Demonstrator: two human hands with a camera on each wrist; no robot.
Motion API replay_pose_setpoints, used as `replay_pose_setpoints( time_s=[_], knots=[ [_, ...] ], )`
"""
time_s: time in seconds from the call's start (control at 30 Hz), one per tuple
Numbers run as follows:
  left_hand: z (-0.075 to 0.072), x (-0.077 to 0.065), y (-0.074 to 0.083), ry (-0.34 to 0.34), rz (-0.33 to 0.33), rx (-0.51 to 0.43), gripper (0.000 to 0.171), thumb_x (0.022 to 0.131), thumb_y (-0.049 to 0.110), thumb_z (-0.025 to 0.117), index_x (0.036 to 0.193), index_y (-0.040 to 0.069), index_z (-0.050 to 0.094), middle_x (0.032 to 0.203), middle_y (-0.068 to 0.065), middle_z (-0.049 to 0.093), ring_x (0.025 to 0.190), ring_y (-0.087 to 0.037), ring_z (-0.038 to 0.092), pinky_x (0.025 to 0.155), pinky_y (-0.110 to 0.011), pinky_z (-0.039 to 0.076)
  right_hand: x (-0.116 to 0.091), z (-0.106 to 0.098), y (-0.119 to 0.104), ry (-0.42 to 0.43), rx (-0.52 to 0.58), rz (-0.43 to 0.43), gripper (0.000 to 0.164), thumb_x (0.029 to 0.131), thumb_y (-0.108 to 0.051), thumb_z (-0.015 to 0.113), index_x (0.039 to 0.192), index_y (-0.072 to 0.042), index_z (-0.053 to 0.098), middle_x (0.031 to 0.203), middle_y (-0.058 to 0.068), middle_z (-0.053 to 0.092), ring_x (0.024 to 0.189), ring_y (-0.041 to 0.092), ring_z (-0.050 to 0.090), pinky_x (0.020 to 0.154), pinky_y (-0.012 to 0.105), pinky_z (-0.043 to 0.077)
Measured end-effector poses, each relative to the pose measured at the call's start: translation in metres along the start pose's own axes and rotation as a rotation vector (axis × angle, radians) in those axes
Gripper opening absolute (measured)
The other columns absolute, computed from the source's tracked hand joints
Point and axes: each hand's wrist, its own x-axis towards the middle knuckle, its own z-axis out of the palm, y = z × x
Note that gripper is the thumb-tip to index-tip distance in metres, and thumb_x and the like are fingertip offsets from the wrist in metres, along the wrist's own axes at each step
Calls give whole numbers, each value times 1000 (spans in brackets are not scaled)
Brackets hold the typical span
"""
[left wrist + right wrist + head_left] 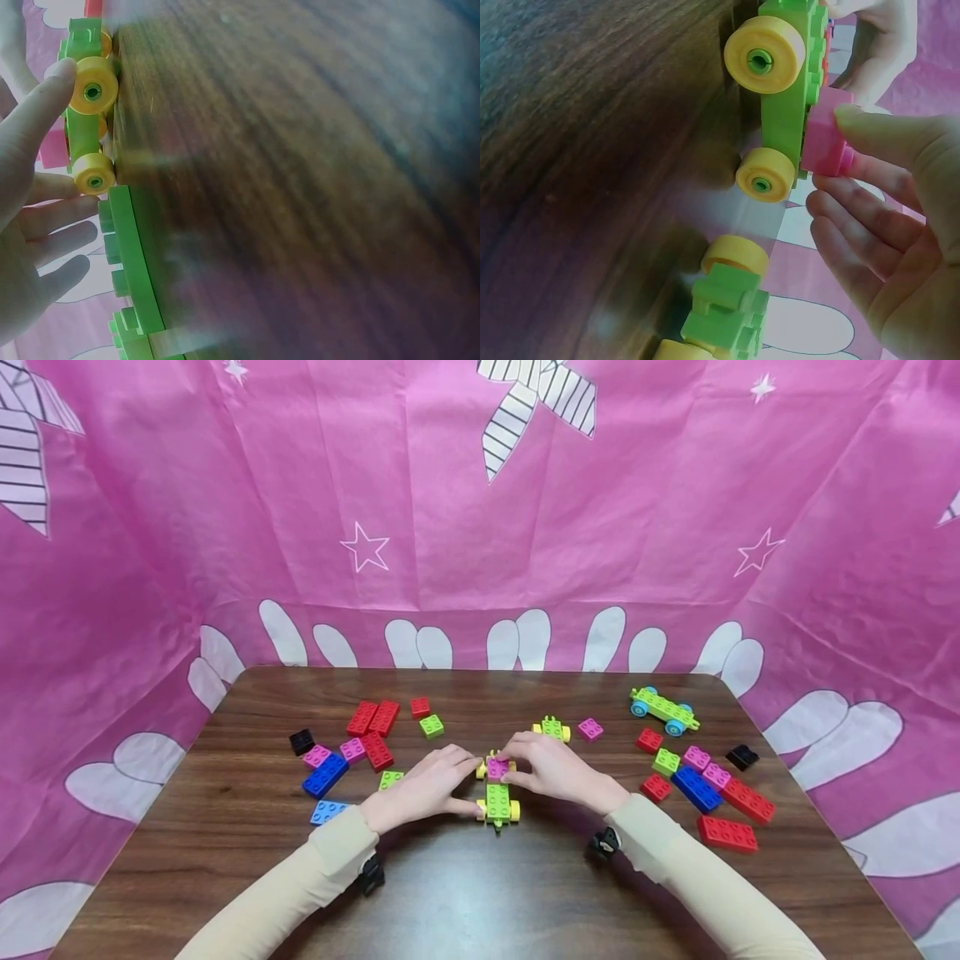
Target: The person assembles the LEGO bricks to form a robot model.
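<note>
A lime-green toy car base (498, 802) with yellow wheels stands at the middle of the table. My right hand (558, 768) pinches a pink brick (826, 135) between thumb and index finger, at the studs on the base's far half. The other fingers of that hand are loosely bent beside the brick. My left hand (427, 785) is at the left side of the base. Its thumb touches the near yellow wheel (95, 86), and its extended index finger reaches the far wheel (94, 174). A lime-green brick (390, 778) lies just left of this hand.
Behind the hands stands a second yellow-wheeled base (551, 728), beside a loose pink brick (591, 728). A blue-wheeled base (663, 710) is at the back right. Several red, blue, pink, green and black bricks lie left and right. Pink cloth (450, 552) hangs behind the wooden table (480, 893).
</note>
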Motion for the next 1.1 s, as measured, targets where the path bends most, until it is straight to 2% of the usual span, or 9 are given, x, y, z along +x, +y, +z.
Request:
replay_pose_setpoints(
  time_s=[0.2,0.43,0.83,1.1],
  knots=[
    [0,0,0,2,2,-4,74,78,56,66,129,4,55,121,-5,60,113,-17,52,99,-37,45,1,-1,-2,9,-1,5,28,78,-32,75,99,-15,69,93,-4,66,84,9,61,78,27,53],
    [1,0,0,8,1,4,73,78,56,66,128,3,55,121,-6,60,114,-17,52,99,-37,45,1,0,-2,-7,-5,18,27,81,-34,72,101,-16,71,93,-6,67,86,7,61,81,26,53],
    [1,2,1,12,10,30,74,77,57,65,128,3,55,120,-6,61,114,-18,52,98,-37,45,2,3,-1,30,35,48,24,77,-31,76,93,-15,67,89,-3,65,81,14,62,75,27,52],
    [0,1,1,13,9,24,73,77,56,67,126,3,56,120,-6,61,113,-18,53,97,-38,45,2,0,-3,-14,-2,60,29,78,-34,75,100,-16,71,94,-5,67,85,10,62,80,26,53]
  ],
)
